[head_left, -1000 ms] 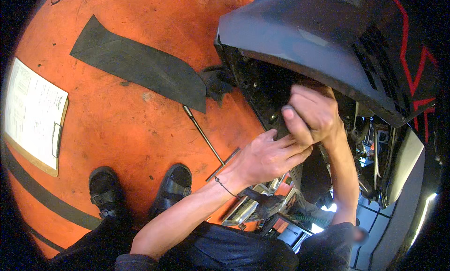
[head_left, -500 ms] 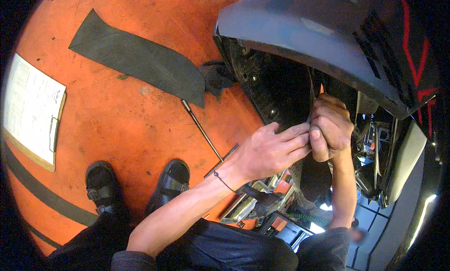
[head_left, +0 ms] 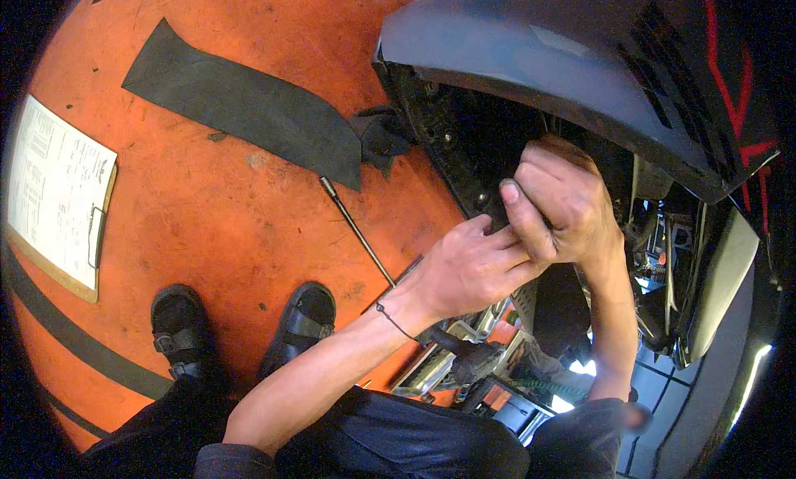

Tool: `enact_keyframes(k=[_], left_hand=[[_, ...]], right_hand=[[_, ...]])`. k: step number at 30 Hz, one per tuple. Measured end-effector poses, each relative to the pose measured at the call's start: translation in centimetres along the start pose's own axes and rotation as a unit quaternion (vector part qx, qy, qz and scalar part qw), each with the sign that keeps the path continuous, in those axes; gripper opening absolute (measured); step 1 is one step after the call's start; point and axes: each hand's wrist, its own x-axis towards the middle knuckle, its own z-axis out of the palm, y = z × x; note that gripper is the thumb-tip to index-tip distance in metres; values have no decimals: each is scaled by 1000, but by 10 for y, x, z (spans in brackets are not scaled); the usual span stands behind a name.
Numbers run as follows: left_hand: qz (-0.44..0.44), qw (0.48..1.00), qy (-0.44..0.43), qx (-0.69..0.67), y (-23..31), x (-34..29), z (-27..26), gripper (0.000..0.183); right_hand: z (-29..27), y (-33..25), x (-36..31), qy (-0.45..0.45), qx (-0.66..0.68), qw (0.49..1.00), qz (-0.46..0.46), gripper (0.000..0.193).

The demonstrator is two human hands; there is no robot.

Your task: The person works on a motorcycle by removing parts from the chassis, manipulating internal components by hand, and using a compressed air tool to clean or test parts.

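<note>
Both hands in under the raised panel [head_left: 531, 56], left hand [head_left: 468, 268] fingers apart, right hand [head_left: 560, 201] fisted on something hidden; work looks midway, rod [head_left: 356, 229] unused on floor [head_left: 224, 222].

An orange floor [head_left: 232, 205] fills most of the view, scuffed and stained in dull patches. A long black mat strip [head_left: 249, 118] lies across it, with a crumpled dark rag [head_left: 381, 139] at its right end. A thin metal rod [head_left: 356, 230] lies just below the strip. At the left edge sits a clipboard with a printed sheet [head_left: 54, 193]. A black stripe [head_left: 75, 338] curves over the floor lower left. Pale tiles [head_left: 663, 388] show at lower right, brightly lit.
</note>
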Motion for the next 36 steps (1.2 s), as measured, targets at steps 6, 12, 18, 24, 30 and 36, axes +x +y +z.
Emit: enact_keyframes(k=[6, 12, 18, 24, 30, 36], left_hand=[[-5, 999, -54, 1, 1, 5, -9, 27], [0, 1000, -19, -6, -2, 3, -2, 25], [-7, 1000, -8, 9, 2, 3, -4, 21], [-9, 1000, -10, -6, -1, -3, -5, 17], [-19, 999, 21, -36, -2, -6, -3, 18], [-23, 999, 29, -24, -3, -7, 1, 20]], right_hand=[[-9, 7, -21, -16, 50, 998, -45, 24], [-8, 30, -43, 43, 42, 998, 13, 19], [-6, 5, -27, 105, 74, 990, -54, 19], [5, 4, -12, 75, 35, 995, -63, 28], [9, 3, 1, 58, 60, 992, -100, 28], [18, 4, 4, 88, 63, 991, -80, 27]])
